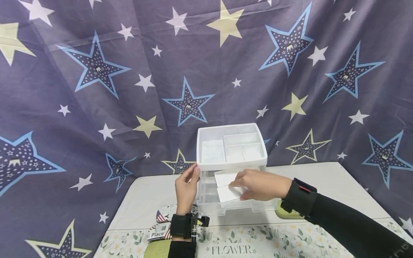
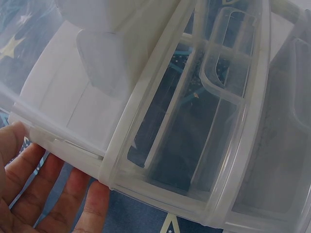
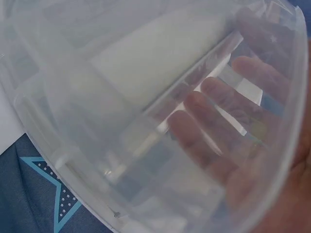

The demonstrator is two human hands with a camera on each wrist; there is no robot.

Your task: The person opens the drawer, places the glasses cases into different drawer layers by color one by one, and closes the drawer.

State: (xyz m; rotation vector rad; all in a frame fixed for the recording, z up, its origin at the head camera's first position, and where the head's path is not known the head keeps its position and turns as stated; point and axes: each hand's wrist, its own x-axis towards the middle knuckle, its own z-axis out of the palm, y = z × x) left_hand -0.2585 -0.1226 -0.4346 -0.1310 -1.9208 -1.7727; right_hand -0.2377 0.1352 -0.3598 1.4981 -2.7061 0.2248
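Note:
A clear plastic drawer organizer (image 1: pixel 226 208) stands on the table, topped by a white compartment tray (image 1: pixel 231 166). Its front drawer is pulled out. My right hand (image 1: pixel 262 184) reaches into the drawer and grips a flat white piece (image 1: pixel 226 194), like a card or thin box. A second flat white piece (image 1: pixel 222 178) with small print lies just behind it. Through cloudy plastic, the right wrist view shows fingertips (image 3: pixel 182 124) along a white edge. My left hand (image 1: pixel 186 186) rests against the organizer's left side, fingers extended along the frame (image 2: pixel 73 155) with the thumb near its corner.
Left of the organizer lie printed packages (image 1: pixel 159 229) with flag designs, beside a green item (image 1: pixel 158 249). Another green item (image 1: pixel 287 211) sits under my right wrist. A floral cloth (image 1: pixel 129 238) covers the table's front; a star-patterned curtain (image 1: pixel 206 71) hangs behind.

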